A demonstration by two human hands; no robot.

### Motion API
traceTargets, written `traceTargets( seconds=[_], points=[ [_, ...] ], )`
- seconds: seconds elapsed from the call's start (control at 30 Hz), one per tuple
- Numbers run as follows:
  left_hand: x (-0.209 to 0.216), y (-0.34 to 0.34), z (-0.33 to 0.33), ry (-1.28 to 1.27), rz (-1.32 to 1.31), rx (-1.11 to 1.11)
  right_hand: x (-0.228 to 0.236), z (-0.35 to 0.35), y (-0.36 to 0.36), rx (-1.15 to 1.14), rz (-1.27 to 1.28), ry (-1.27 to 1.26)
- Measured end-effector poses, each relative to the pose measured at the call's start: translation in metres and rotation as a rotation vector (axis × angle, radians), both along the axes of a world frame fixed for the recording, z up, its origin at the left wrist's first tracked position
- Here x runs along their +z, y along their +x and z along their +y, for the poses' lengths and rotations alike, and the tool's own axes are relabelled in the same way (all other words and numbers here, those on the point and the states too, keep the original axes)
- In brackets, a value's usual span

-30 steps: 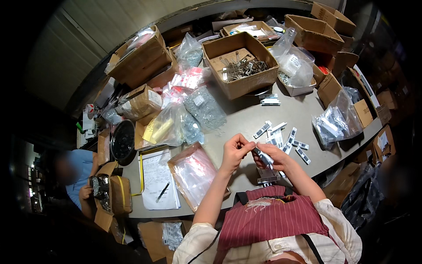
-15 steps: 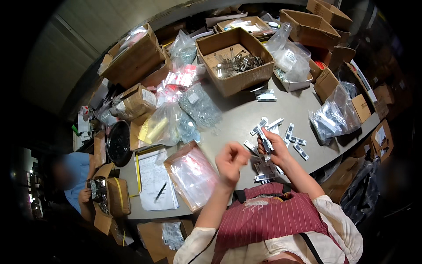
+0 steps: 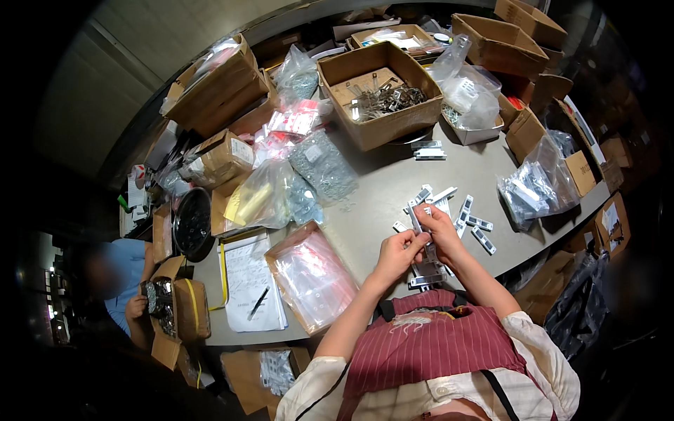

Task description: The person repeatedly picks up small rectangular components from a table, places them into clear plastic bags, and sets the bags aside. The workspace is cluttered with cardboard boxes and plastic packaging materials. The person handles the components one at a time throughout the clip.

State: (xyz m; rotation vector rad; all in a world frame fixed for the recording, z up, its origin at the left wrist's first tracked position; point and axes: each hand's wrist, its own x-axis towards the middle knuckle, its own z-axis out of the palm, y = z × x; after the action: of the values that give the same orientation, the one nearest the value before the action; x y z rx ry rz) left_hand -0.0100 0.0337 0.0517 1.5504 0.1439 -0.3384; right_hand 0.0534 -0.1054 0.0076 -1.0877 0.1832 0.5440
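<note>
Over the near part of the grey table, my right hand (image 3: 438, 230) is closed round a slim silver-grey metal fitting (image 3: 415, 219), its upper end showing beyond the fingers. My left hand (image 3: 397, 257) is closed too, its thumb and fingertips pressed against the lower part of that fitting. Whether the left fingers also hold a small piece is hidden. Several similar metal fittings with dark slots (image 3: 481, 239) lie loose just right of my hands. More fittings (image 3: 426, 282) lie beneath my hands, close to my red apron (image 3: 428, 344).
A shallow box of clear plastic bags (image 3: 309, 281) and a notepad (image 3: 246, 309) with a pen lie left. Beyond stand a carton of metal clips (image 3: 379, 130) and a bag of small hardware (image 3: 323, 168). A bag of fittings (image 3: 533, 193) sits right. Another person (image 3: 130, 277) handles a carton at far left.
My left hand has come down and to the right, from a raised position apart, to meet the fitting in my right hand. The right hand stays in nearly the same place.
</note>
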Motion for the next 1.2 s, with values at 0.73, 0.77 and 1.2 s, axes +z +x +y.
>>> traceTargets(
  seconds=[0.73, 0.77, 1.2],
  points=[
    [-0.019, -0.009, 0.0, 0.042, 0.071, -0.13, -0.004, -0.005, 0.004, 0.038, 0.065, 0.182],
    [-0.031, -0.01, -0.004, 0.052, 0.076, -0.128, -0.009, -0.006, 0.002, 0.033, 0.005, 0.084],
    [0.05, 0.031, 0.207, 0.542, -0.729, 0.929, -0.005, -0.028, 0.023, -0.08, 0.012, 0.18]
  ],
)
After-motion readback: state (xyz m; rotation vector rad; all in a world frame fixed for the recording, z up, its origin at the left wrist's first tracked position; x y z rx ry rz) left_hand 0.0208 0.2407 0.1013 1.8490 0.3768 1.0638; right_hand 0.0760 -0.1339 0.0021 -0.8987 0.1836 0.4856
